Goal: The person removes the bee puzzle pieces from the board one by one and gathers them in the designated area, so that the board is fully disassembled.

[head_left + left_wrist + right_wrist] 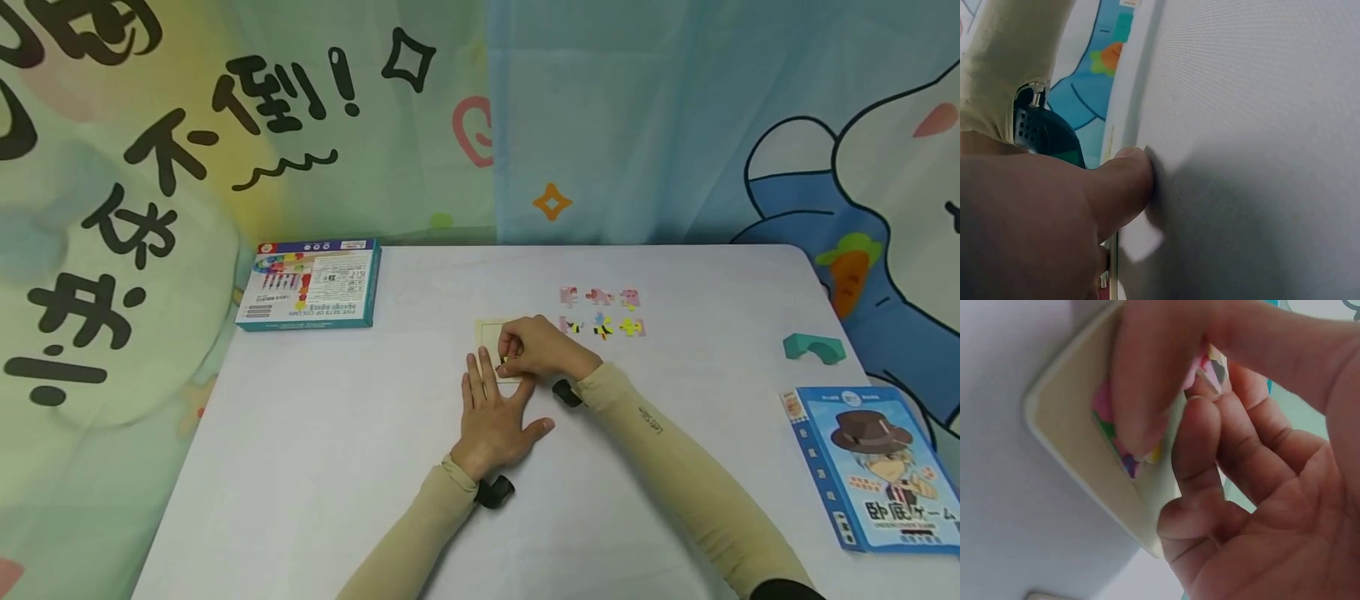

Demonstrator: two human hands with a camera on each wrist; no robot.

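Note:
My right hand (547,346) bends over a shallow cream puzzle board (489,331), holding a small puzzle piece with pink and grey (1213,372) at its curled fingers. In the right wrist view, the thumb covers part of another pink, green and purple puzzle piece (1104,409) on the board. My left hand (491,425) lies with straight, spread fingers at the board's near left side, its fingertips overlapping the edge. In the left wrist view, the thumb (1125,184) rests on the white tablecloth. Much of the board is hidden beneath both hands.
Several loose pink and yellow puzzle pieces (603,325) lie in two rows right of the board. A flat teal box (311,287) sits back left. A green arch block (813,348) and a blue box (873,471) are at the right edge.

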